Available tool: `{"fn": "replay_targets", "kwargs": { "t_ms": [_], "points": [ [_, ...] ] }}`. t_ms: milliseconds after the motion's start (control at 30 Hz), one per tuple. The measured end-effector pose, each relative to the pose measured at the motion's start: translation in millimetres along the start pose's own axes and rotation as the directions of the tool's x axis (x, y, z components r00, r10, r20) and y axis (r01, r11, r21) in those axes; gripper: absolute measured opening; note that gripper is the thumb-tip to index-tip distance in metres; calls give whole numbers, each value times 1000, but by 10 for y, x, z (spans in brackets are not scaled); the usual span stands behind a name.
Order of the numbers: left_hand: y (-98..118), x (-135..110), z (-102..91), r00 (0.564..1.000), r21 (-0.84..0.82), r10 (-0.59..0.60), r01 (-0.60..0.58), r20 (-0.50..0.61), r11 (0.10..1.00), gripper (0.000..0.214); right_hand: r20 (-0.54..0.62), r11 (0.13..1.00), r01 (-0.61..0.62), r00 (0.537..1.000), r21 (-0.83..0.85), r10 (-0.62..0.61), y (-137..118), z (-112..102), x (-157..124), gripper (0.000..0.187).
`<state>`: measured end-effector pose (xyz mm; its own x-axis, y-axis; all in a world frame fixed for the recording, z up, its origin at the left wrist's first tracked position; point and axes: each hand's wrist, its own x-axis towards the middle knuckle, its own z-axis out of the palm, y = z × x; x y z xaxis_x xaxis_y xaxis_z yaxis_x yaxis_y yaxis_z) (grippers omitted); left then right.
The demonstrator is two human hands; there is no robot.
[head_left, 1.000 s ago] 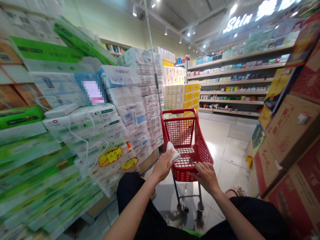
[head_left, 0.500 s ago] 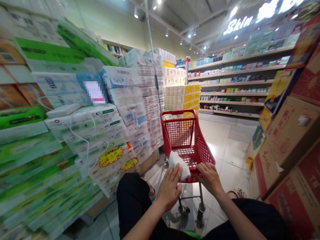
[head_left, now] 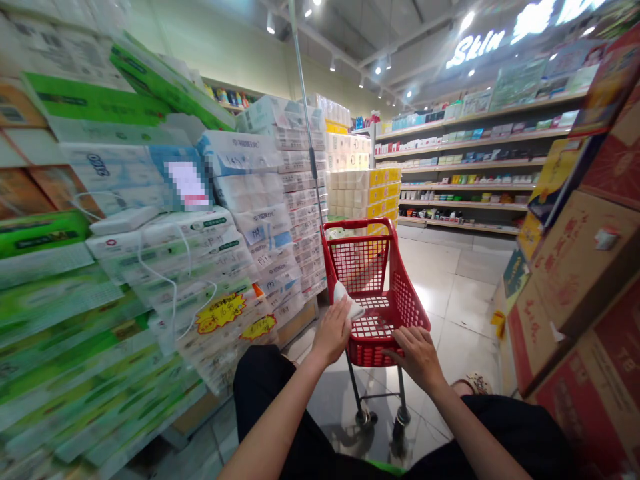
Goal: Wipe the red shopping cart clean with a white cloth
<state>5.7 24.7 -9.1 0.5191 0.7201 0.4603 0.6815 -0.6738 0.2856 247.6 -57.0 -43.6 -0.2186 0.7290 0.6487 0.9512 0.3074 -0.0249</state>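
Observation:
A small red mesh shopping cart [head_left: 395,303] stands on the tiled floor in front of me. My left hand [head_left: 333,331] presses a white cloth [head_left: 347,301] against the cart's left rim, fingers closed over it. On the cart's near right corner rests my right hand [head_left: 417,353], its fingers curled over the red edge. A metal pole [head_left: 306,117] rises from the cart's far left corner. My black-clad knees show at the bottom of the view.
Stacked tissue and paper packs [head_left: 150,260] with yellow price tags crowd the left. Red and brown cartons [head_left: 585,267] line the right. Shelves of goods [head_left: 465,167] stand at the back, beyond the tiled aisle floor [head_left: 455,293].
My left hand slid the cloth from the cart's left rim down to the near left corner, then back up along the rim. My right hand stayed on the near edge.

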Motion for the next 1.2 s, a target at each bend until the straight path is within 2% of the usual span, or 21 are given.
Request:
{"fn": "replay_targets", "kwargs": {
  "t_ms": [200, 300, 367, 433, 600, 700, 833, 967, 1100, 1200],
  "points": [
    [459, -640, 62, 999, 34, 46, -47, 29, 998, 61, -15, 1000, 14, 1000, 0, -14, 50, 18, 18, 21],
    [495, -701, 46, 996, 62, 79, -82, 43, 995, 63, -37, 1000, 26, 999, 9, -26, 76, 31, 33, 21],
    [398, -582, 7, 994, 74, 99, -103, 54, 992, 59, -39, 1000, 28, 999, 10, -28, 75, 32, 42, 19],
    [223, -365, -37, 993, 74, 97, -102, 62, 992, 54, -31, 1000, 19, 999, 7, -19, 55, 29, 49, 17],
    [-245, 210, -54, 999, 38, -9, 7, 47, 999, 48, -12, 1000, -6, 1000, -6, 6, -35, 30, 48, 17],
    [-294, 266, -7, 999, 31, -39, 38, 25, 999, 46, -8, 1000, 0, 1000, -2, 0, -52, 33, 28, 17],
    [-8, -73, 22, 1000, 44, 9, -9, -6, 999, 43, -9, 999, 28, 1000, 24, -28, 33, 28, -9, 21],
    [364, -449, 20, 993, 44, 115, -116, 36, 992, 48, 3, 998, 55, 998, 28, -55, 199, -24, -17, 21],
    [536, -506, 46, 990, 56, 134, -136, 40, 989, 56, 23, 996, 84, 996, 16, -84, 289, -155, 38, 22],
    [568, -447, 86, 993, 64, 111, -114, 44, 991, 60, 28, 998, 67, 997, 16, -67, 188, -252, 112, 23]
  ]
}}
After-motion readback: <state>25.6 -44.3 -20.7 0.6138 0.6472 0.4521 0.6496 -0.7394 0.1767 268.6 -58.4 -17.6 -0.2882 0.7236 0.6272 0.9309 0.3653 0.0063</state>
